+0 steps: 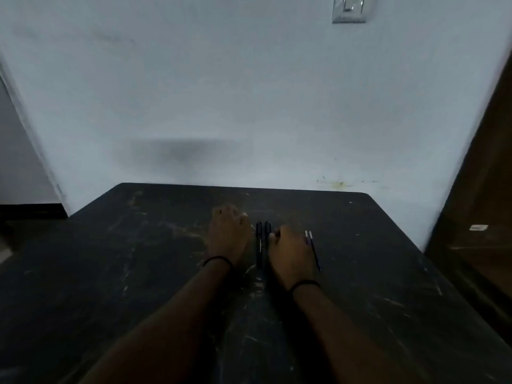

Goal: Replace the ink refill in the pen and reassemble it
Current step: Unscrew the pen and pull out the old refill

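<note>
Two dark pens [262, 239] lie side by side on the black table [138, 259], pointing away from me, between my hands. My left hand [228, 236] rests flat on the table just left of the pens, fingers loosely curled, holding nothing. My right hand [292, 252] rests palm down just right of them, its thumb touching or almost touching the right pen. Two thin ink refills [312, 248] with pale tips lie right of my right hand, partly hidden by it.
The scratched table stands against a pale wall [249, 106]. A wooden door or cabinet [482, 217] rises at the right edge. A light switch [349, 8] sits high on the wall. A doorway opening is at the far left.
</note>
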Demonstrator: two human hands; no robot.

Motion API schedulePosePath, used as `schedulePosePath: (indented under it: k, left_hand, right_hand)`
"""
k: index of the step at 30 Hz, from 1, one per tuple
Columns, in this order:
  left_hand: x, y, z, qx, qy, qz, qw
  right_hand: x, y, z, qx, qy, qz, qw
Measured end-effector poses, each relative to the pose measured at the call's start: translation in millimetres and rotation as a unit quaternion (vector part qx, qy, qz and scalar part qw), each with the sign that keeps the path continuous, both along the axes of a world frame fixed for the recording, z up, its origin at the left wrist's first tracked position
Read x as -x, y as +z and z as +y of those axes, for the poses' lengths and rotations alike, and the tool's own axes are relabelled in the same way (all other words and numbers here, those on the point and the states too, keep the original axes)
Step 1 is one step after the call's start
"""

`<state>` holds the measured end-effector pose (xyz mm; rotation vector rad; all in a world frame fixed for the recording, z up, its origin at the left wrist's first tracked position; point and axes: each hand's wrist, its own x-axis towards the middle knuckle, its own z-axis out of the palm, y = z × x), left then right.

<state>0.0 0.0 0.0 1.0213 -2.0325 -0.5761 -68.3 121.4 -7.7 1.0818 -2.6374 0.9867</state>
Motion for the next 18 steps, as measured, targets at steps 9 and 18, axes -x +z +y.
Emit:
schedulePosePath:
  k: [9,18]
  left_hand:
    - [13,-16,-20,-0.068,0.039,0.052,0.996]
    - [13,-22,-23,-0.066,0.016,0.032,0.997]
  right_hand:
    - [19,-11,-22,-0.005,-0.03,-0.037,0.999]
    - [20,-8,-25,-0.026,-0.047,-0.065,0.996]
